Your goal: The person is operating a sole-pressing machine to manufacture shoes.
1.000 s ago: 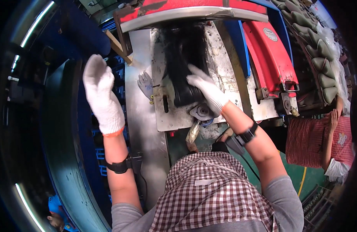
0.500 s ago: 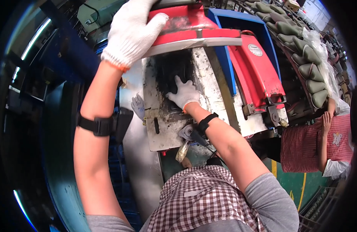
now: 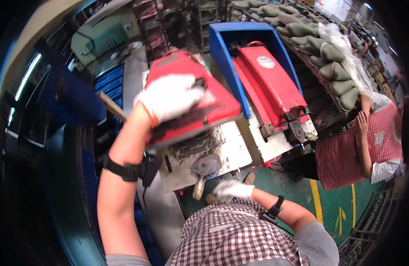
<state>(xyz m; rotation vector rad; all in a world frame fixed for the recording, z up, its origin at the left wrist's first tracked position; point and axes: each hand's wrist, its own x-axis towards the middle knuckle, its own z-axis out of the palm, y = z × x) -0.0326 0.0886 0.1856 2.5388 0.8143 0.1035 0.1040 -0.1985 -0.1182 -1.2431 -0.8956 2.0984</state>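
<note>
A large red lid (image 3: 220, 105) slopes low over a worn white base plate (image 3: 233, 148). On top of it lies my left hand (image 3: 171, 96) in a white knit glove, its fingers curled at a short black handle (image 3: 199, 82). That hand is slightly blurred. Close to my checked apron (image 3: 231, 224) is my right hand (image 3: 233, 190), also gloved; motion smears its fingers, and it is away from the machine. At the plate's front edge sits a grey round fitting (image 3: 206, 165) with a yellowish wrapped lever (image 3: 198, 188) below. The lid hides most of the dark bed beneath.
To the right stands a second red machine (image 3: 271, 80) with a blue hood (image 3: 218, 44). Green padded shapes (image 3: 333, 71) line a rack beyond it. A co-worker in a red checked apron (image 3: 340, 159) is at far right. A metal bench (image 3: 169, 213) runs along my left.
The raised red lid has come down over the dark bed with my left hand on it. My right hand has left the bed and drawn back to my apron. The view has shifted.
</note>
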